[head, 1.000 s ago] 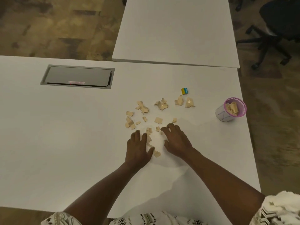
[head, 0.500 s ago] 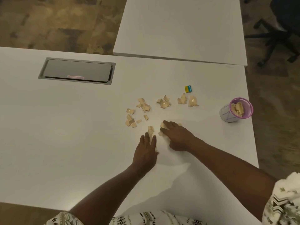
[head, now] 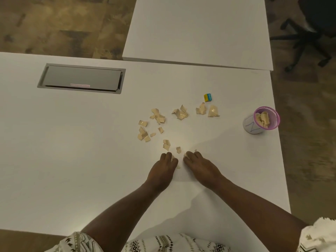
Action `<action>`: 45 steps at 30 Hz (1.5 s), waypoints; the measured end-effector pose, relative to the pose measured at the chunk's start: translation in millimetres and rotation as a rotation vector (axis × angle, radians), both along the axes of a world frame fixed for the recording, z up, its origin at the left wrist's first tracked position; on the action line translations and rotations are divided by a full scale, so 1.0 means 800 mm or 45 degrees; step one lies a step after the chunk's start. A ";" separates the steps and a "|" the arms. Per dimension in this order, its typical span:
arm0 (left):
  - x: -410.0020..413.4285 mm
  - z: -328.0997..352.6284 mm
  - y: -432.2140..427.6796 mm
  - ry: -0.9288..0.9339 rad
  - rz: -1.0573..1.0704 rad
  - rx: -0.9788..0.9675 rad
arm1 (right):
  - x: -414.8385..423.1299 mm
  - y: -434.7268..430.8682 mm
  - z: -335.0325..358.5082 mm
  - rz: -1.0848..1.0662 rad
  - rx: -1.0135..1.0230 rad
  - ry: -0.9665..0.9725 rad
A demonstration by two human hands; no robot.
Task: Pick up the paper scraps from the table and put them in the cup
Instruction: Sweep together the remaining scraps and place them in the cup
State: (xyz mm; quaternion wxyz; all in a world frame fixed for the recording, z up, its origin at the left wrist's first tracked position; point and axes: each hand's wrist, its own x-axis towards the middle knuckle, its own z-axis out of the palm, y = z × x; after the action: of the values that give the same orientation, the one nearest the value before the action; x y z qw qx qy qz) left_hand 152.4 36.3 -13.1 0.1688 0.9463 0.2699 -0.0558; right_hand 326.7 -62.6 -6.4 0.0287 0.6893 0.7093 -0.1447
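Several tan paper scraps (head: 180, 113) lie scattered on the white table (head: 72, 160), from a left cluster (head: 143, 134) to a right piece (head: 213, 111). Far right stands the pink-rimmed cup (head: 250, 124), holding several scraps. My left hand (head: 161, 172) and my right hand (head: 201, 167) rest side by side on the table, just below the nearest scraps (head: 166, 144). Both hands have their fingers curled. The left pinches a scrap at its fingertips. Under its fingers the right gathers small scraps, mostly hidden.
A small yellow and blue block (head: 207, 97) lies above the right scraps. A grey cable hatch (head: 81, 79) is set into the table at the back left. A second white table (head: 200, 28) adjoins behind. An office chair (head: 309, 26) stands beyond the right edge.
My left hand went from flat to curled and slid right. My right hand pulled back from the scraps toward me, fingers curling. The two hands now sit close together.
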 end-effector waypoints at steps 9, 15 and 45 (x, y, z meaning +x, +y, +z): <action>0.013 0.002 0.007 0.034 0.210 -0.117 | 0.005 0.014 -0.001 -0.656 -0.018 0.515; 0.031 0.022 0.013 -0.225 0.778 -0.460 | 0.017 0.014 0.024 -1.307 0.097 0.948; 0.378 0.142 -0.035 -0.505 0.641 -0.690 | 0.283 -0.043 0.100 -2.019 0.735 1.195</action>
State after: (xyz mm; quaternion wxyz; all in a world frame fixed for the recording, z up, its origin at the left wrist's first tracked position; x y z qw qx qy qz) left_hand 454.6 8.2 100.1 0.4686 0.7646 0.4307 0.1014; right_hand 553.1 -97.1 73.7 -0.5344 0.8204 -0.0150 -0.2028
